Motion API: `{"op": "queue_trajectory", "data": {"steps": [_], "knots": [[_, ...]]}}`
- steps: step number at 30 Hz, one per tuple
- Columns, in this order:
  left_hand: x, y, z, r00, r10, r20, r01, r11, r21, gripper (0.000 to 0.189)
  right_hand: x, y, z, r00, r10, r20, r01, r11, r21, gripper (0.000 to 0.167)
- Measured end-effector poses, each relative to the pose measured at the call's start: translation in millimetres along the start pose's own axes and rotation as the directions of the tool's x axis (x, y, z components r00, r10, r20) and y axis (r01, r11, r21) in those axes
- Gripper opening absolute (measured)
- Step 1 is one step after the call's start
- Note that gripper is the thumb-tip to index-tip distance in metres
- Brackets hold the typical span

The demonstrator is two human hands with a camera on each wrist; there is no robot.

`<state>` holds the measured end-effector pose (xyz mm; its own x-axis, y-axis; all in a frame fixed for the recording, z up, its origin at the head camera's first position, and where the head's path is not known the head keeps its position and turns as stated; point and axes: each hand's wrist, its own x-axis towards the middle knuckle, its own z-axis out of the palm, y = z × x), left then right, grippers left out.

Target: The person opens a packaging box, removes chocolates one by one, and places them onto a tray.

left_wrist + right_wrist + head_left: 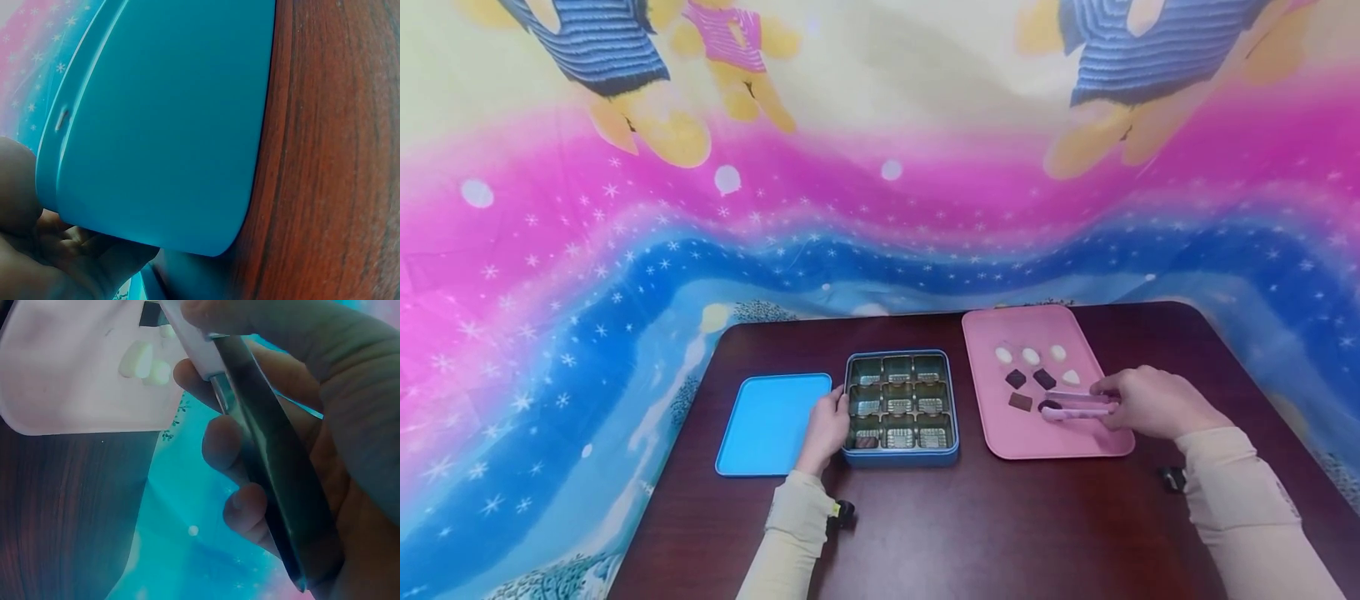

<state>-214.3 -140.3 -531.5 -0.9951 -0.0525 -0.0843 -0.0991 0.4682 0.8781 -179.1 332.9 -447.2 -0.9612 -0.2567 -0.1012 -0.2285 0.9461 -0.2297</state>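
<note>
In the head view my left hand is at the left side of a blue tin box. Up close in the left wrist view, its thumb and fingers hold a corner of the tin's wall. A gold divided insert fills the tin, and a brown chocolate lies in the front left compartment. Over the pink tray, my right hand grips tongs, whose metal handle shows in the right wrist view. A dark chocolate sits between the tong tips.
Several white chocolates and dark ones lie on the tray, with a brown square nearby. A blue lid lies left of the tin on the dark wooden table. A patterned cloth hangs behind.
</note>
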Motion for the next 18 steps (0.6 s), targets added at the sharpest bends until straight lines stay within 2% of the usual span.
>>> {"op": "queue_trajectory", "data": {"steps": [5, 11, 14, 18], "knots": [[-0.4, 0.9, -1.1, 1.000, 0.011, 0.002, -0.011, 1.000, 0.005, 0.046, -1.7, 2.7, -1.0, 0.999, 0.031, 0.040, -0.034, 0.997, 0.071, 0.042], [-0.1, 0.5, -0.8, 1.000, 0.002, 0.001, -0.002, 1.000, 0.004, 0.047, -1.2, 0.7, 1.3, 0.996, 0.041, 0.082, -0.048, 0.995, 0.091, 0.040], [-0.4, 0.7, -0.3, 1.000, 0.005, -0.004, -0.005, 1.000, 0.014, 0.046, -0.8, -0.3, 2.4, 0.998, 0.022, 0.053, -0.025, 0.998, 0.055, 0.036], [-1.0, 1.2, -0.7, 1.000, 0.001, -0.007, -0.001, 1.000, 0.018, 0.047, 0.1, -0.2, 1.8, 1.000, -0.007, -0.029, 0.006, 0.999, -0.048, 0.033]]}}
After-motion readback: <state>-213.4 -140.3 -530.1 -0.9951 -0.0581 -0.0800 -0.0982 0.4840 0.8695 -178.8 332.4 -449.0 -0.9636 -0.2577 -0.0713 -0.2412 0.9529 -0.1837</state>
